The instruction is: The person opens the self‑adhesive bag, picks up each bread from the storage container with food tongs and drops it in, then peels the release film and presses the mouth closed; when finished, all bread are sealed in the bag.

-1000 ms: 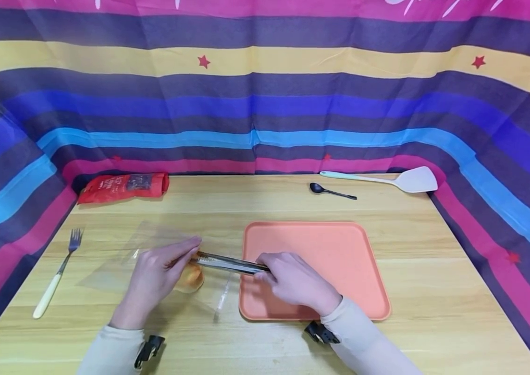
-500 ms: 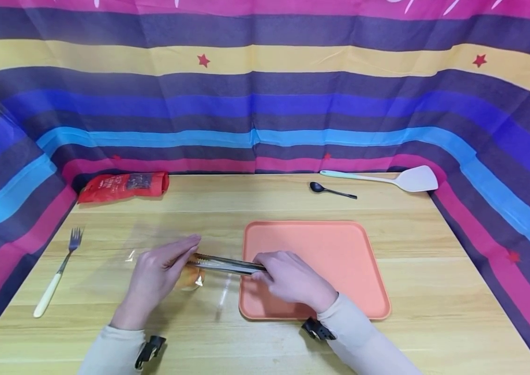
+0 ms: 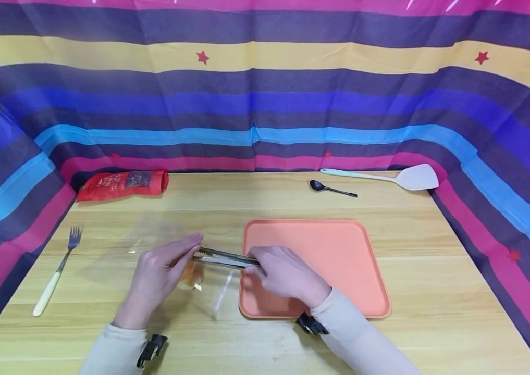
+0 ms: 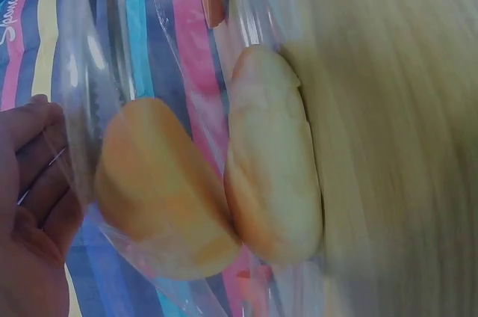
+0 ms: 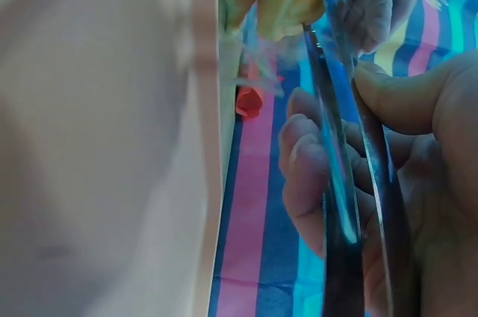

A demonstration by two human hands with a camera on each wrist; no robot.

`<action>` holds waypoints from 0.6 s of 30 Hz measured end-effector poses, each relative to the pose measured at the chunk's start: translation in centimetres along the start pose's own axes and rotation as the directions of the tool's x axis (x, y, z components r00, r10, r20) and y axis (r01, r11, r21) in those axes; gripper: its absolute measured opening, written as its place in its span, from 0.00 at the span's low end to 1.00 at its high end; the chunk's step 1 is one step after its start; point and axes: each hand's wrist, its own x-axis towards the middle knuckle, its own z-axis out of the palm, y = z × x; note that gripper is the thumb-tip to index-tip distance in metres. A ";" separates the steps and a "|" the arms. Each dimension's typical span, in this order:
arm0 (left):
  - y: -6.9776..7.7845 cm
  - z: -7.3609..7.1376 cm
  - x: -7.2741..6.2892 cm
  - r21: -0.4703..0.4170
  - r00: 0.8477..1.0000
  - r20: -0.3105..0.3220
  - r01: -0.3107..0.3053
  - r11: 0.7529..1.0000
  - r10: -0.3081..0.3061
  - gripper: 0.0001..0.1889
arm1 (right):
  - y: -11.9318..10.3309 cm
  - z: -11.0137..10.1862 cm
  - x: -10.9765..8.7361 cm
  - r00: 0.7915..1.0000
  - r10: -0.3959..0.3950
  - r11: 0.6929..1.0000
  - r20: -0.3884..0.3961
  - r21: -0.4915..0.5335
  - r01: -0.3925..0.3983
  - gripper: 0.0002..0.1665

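A clear plastic bag (image 3: 152, 229) lies on the table at centre left, with two golden bread rolls visible through it. In the left wrist view, one roll (image 4: 272, 160) lies along the table and the other roll (image 4: 160, 190) leans against it, higher up. My left hand (image 3: 159, 273) pinches the bag's film above the rolls. My right hand (image 3: 285, 273) grips metal tongs (image 3: 227, 259), thumb on one arm and fingers round the other. Their serrated tips reach in beside the upper roll; whether they touch it is unclear.
A pink tray (image 3: 321, 234) stands right of the bag, under my right hand. Left lies a fork (image 3: 58, 271) with a white handle. Along the back are a red pouch (image 3: 124, 185), a black spoon (image 3: 332, 189) and a spatula (image 3: 386, 178), before a striped cloth (image 3: 255, 120).
My right hand has moved a little left with the tongs, whose arms now stand slightly farther apart. My left hand has stayed nearly in place on the bag.
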 end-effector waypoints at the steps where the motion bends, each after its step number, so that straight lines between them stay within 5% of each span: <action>1: 0.0 0.0 0.0 0.013 1.000 -0.004 -0.001 1.000 0.001 0.12 | 0.0 0.0 0.1 1.000 0.001 1.000 0.002 -0.003 -0.001 0.03; 6: -0.2 0.0 0.1 0.059 1.000 0.005 0.030 0.998 -0.030 0.23 | 0.0 0.1 0.2 0.999 0.029 0.999 0.029 0.015 -0.030 0.06; 11: -0.4 -0.1 0.1 0.070 0.998 0.021 0.058 0.996 -0.060 0.10 | 0.1 0.0 0.0 0.998 0.050 0.998 0.032 0.027 -0.051 0.08; 18: -0.6 -0.1 0.2 0.074 0.997 0.023 0.075 0.994 -0.077 0.16 | 0.4 -0.5 -0.5 0.998 0.059 0.997 0.019 0.053 -0.060 0.08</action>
